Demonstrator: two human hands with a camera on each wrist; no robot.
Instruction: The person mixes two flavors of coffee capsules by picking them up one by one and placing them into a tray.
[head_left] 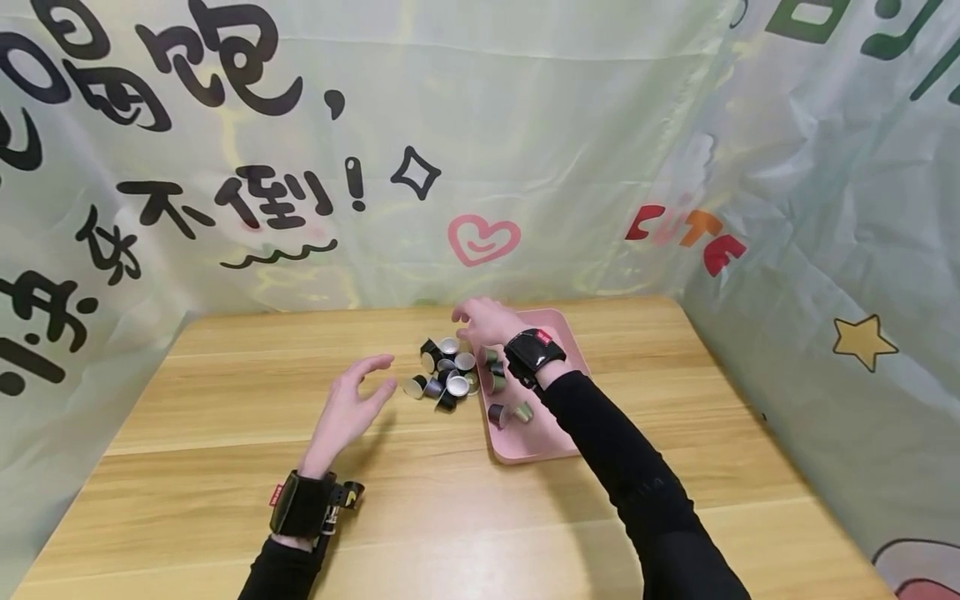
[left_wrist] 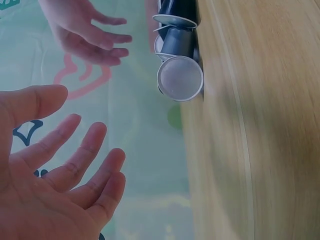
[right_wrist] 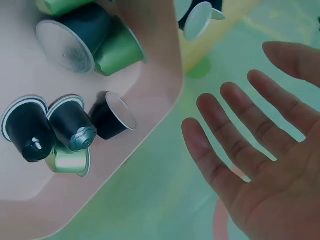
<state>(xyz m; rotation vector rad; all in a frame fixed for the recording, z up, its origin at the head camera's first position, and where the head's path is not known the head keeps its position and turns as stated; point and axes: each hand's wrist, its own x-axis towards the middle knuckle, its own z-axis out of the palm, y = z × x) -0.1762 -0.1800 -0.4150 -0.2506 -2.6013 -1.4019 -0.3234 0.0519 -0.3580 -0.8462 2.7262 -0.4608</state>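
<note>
Several coffee capsules (head_left: 457, 386) lie heaped on the table, some on their sides with pale lids showing. My left hand (head_left: 348, 417) hovers left of this heap, fingers spread and apart from it; in the left wrist view a lidded capsule (left_wrist: 180, 78) faces the camera. Over the far left part of a pink tray (head_left: 536, 446) my right hand (head_left: 487, 322) is raised, holding nothing. In the right wrist view its fingers (right_wrist: 215, 162) are extended and apart. Green capsules (right_wrist: 120, 50) and dark capsules (right_wrist: 30, 130) lie inside the tray, partly hidden by my right arm in the head view.
The wooden table (head_left: 247, 433) meets a printed cloth backdrop (head_left: 585, 167) at its far edge, with another cloth along the right side. The tray's raised rim (right_wrist: 172, 95) stands beside the heap. Both wrists wear black straps with devices (head_left: 303, 504).
</note>
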